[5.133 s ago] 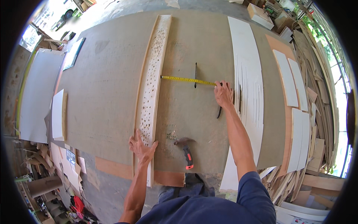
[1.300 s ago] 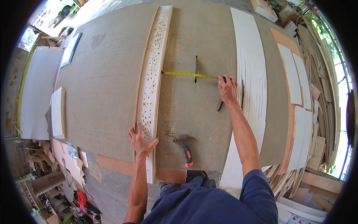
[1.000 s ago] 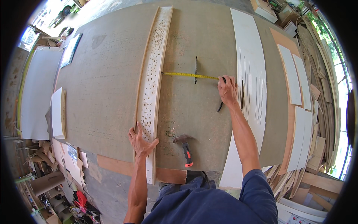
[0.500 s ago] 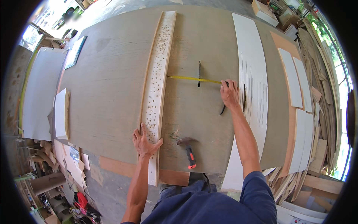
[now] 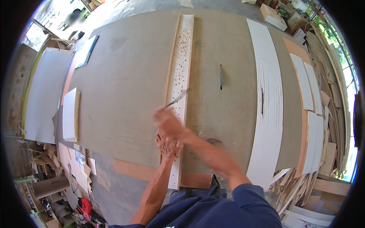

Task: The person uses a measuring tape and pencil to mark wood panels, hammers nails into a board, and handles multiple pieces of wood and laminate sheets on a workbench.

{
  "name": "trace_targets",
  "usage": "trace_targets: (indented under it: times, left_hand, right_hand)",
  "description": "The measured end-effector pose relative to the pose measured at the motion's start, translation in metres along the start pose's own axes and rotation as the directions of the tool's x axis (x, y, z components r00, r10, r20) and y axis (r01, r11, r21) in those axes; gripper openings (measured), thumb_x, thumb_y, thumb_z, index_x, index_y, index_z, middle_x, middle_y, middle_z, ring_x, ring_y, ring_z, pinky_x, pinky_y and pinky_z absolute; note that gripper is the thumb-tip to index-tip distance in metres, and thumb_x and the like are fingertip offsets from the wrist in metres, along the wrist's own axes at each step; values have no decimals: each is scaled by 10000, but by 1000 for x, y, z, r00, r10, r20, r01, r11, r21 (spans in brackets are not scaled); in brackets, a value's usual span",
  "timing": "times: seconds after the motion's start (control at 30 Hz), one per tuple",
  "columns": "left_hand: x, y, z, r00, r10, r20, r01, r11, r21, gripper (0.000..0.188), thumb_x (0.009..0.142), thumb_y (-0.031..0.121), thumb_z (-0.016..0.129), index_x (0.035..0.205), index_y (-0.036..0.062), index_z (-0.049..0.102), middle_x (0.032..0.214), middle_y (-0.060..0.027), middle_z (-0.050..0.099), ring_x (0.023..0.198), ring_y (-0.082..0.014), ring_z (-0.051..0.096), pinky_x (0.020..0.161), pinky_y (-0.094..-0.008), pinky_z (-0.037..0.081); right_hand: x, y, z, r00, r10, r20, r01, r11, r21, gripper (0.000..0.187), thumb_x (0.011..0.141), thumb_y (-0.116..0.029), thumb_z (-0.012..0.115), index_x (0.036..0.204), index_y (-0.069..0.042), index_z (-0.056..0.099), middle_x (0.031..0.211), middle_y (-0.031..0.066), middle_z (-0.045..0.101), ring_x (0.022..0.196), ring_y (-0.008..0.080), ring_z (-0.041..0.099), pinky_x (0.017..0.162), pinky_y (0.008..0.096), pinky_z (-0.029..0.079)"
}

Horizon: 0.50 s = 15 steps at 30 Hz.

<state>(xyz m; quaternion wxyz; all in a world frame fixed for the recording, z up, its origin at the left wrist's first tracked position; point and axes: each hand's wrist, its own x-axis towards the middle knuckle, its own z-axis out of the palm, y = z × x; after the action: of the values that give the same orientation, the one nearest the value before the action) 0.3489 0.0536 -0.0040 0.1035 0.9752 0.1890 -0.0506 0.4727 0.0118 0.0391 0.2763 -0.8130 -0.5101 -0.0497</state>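
Observation:
A long white board [image 5: 178,81] pocked with small holes, with thin wooden edges, lies across the large brown sheet [image 5: 125,87]. My left hand [image 5: 167,147] rests open on its near part, fingers laid over it and partly covered. My right hand [image 5: 169,123], smeared by motion, crosses just above the left and is closed around the tape measure, whose case I cannot make out. A dark strap [image 5: 176,99] swings out from that hand over the board. Beneath my right forearm the hammer [image 5: 215,141] shows only part of its head.
On the brown sheet lie a thin black rod [image 5: 221,77] and a wide white strip [image 5: 264,102] with dark slits. White panels [image 5: 301,81] lie along the right edge, beside stacked timber offcuts [image 5: 323,76]. A white block [image 5: 70,114] sits at the left edge.
My right hand has swung left from beside the white strip to above my left hand. The yellow tape blade no longer shows. My view has shifted, and the hammer is now mostly covered.

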Motion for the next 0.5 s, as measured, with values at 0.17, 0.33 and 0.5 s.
trace_targets:
  times: [0.17, 0.33, 0.5]
  left_hand:
    - [-5, 18, 10, 910, -1, -415, 27, 998, 59, 853, 856, 575, 565, 1479, 48, 319, 1361, -273, 397, 1268, -403, 344, 1017, -519, 302]
    - [0, 37, 0, 891, -259, -372, 290, 956, 30, 859, 857, 584, 560, 1473, 33, 325, 1352, -278, 401, 1253, -403, 358, 1009, -522, 309]
    - [0, 23, -1, 941, -227, -249, 214, 974, -81, 900, 843, 618, 556, 1462, 3, 331, 1337, -271, 409, 1236, -388, 380, 1004, -513, 323]
  right_hand:
    - [48, -97, 65, 846, -297, 442, 307, 950, 51, 391, 826, -127, 596, 1205, -59, 531, 1211, 108, 571, 1237, 264, 467, 929, 455, 442]
    - [14, -109, 65, 980, -152, 132, 136, 984, 119, 473, 810, -151, 643, 1256, -49, 523, 1253, 128, 548, 1286, 312, 426, 1049, 466, 359]
    - [-123, -63, -29, 772, 499, -393, -533, 846, 27, 390, 826, -211, 652, 1159, -29, 560, 1128, 148, 552, 1130, 346, 481, 965, 486, 375]
